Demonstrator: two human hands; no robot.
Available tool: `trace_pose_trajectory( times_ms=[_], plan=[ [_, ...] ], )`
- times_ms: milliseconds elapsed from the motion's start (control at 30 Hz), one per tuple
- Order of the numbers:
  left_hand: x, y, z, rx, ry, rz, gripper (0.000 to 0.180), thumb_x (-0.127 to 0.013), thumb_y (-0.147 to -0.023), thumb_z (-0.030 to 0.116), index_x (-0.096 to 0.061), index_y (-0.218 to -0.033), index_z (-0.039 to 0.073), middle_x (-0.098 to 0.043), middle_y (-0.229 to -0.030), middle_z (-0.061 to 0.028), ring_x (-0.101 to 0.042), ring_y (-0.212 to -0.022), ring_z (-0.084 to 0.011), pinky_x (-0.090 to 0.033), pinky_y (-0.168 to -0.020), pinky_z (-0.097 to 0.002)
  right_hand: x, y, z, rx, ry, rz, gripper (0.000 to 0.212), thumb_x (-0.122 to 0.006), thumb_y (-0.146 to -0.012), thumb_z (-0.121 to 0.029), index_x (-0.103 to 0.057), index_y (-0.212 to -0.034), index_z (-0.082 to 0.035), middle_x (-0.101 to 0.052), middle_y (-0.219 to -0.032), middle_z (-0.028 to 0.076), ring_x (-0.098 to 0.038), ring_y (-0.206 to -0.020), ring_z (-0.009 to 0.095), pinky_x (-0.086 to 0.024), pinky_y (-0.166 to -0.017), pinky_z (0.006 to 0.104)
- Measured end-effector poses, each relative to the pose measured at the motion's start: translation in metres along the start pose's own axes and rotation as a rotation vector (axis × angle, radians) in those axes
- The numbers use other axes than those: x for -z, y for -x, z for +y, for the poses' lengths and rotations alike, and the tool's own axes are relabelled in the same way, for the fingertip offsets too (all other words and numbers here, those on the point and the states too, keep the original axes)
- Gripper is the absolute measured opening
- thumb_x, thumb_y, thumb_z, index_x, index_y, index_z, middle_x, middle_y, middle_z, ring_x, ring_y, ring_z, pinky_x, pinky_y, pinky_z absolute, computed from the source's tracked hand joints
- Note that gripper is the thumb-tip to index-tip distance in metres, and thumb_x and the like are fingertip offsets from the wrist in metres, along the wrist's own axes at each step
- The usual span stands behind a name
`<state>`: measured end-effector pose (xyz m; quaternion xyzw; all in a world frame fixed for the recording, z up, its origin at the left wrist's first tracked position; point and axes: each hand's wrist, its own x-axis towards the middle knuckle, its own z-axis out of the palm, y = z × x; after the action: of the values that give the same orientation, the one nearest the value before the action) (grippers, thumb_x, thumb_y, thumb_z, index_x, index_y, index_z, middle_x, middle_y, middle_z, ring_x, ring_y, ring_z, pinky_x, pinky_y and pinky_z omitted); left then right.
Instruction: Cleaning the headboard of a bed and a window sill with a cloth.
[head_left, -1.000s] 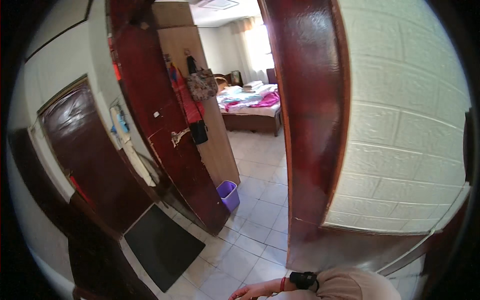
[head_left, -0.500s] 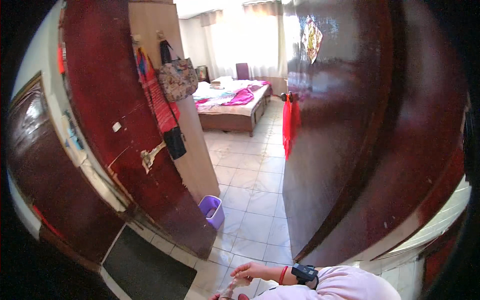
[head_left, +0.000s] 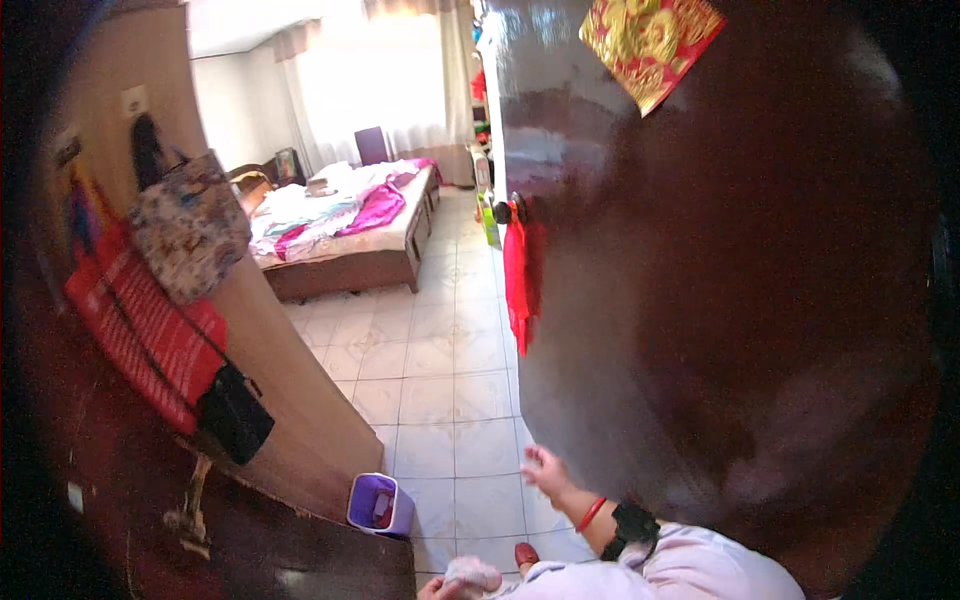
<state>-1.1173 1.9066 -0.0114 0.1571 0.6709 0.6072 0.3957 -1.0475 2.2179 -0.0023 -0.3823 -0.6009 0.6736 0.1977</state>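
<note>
Right hand [head_left: 548, 473] moved forward, half-curled, left hand [head_left: 436, 589] holding pale bundle [head_left: 473, 573]

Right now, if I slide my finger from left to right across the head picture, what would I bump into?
Floral bag, purple bin, left hand, right hand, gold-and-red diamond-shaped decoration.

The right arm [head_left: 582, 503] extends forward, fingers [head_left: 537, 459] loosely bent.

Small pale-pink bundle [head_left: 473, 573], rumpled, in left fingers [head_left: 436, 589].
</note>
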Motion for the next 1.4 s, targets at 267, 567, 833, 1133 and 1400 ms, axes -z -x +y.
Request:
trace_pose_trajectory(
  times_ms=[267, 567, 833, 1133, 1400],
  plan=[
    [-0.008, -0.133, 0.100, 0.145, 0.147, -0.106, 0.023, -0.059, -0.078, 0.013, -0.057, -0.094, -0.003, -0.061, -0.082, -0.0076, -0.058, -0.070, -0.0138, -0.046, -0.061, -0.0241, 0.025, -0.126, -0.104, 0.109, -0.268, 0.349, 0.052, -0.056, -0.076, -0.005, -0.036, -0.124, -0.001, -0.043, -0.121, 0.010, -0.050, -0.091, 0.014, -0.042, -0.076, 0.0261],
    [0.003, -0.318, 0.131, 0.220, 0.225, -0.323, 0.036, -0.062, -0.077, 0.017, -0.053, -0.104, -0.005, -0.061, -0.090, -0.0119, -0.059, -0.079, -0.0184, -0.048, -0.068, -0.0272, 0.030, -0.250, -0.104, 0.079, -0.285, 0.448, 0.044, -0.056, -0.075, -0.008, -0.044, -0.117, -0.005, -0.049, -0.113, 0.005, -0.048, -0.095, 0.013, -0.039, -0.077, 0.0270],
    [0.011, -0.449, 0.211, 0.254, 0.195, -0.243, 0.021, -0.064, -0.073, 0.010, -0.060, -0.091, 0.001, -0.061, -0.085, -0.0051, -0.056, -0.080, -0.0132, -0.042, -0.074, -0.0265, 0.035, -0.320, -0.094, -0.029, -0.437, 0.846, 0.020, -0.056, -0.075, -0.013, -0.057, -0.094, -0.010, -0.060, -0.085, 0.000, -0.054, -0.080, 0.011, -0.041, -0.065, 0.0276],
    [0.020, -0.575, 0.234, 0.264, 0.130, -0.434, 0.031, -0.061, -0.078, 0.010, -0.055, -0.106, -0.001, -0.057, -0.099, -0.0035, -0.052, -0.093, -0.0117, -0.041, -0.081, -0.0250, -0.053, -0.428, -0.136, -0.555, -0.387, -0.223, 0.044, -0.055, -0.083, -0.023, -0.042, -0.121, -0.005, -0.049, -0.117, 0.011, -0.052, -0.102, 0.021, -0.043, -0.081, 0.0344],
    [0.054, -0.670, 0.293, 0.125, 0.211, -0.408, 0.037, -0.058, -0.081, 0.009, -0.047, -0.116, 0.002, -0.054, -0.106, -0.0049, -0.051, -0.096, -0.0125, -0.040, -0.085, -0.0266, -0.133, -0.585, -0.216, -0.480, -0.057, -1.041, 0.052, -0.058, -0.082, -0.020, -0.037, -0.128, -0.008, -0.052, -0.108, 0.001, -0.050, -0.091, 0.010, -0.041, -0.076, 0.0244]
  ],
)
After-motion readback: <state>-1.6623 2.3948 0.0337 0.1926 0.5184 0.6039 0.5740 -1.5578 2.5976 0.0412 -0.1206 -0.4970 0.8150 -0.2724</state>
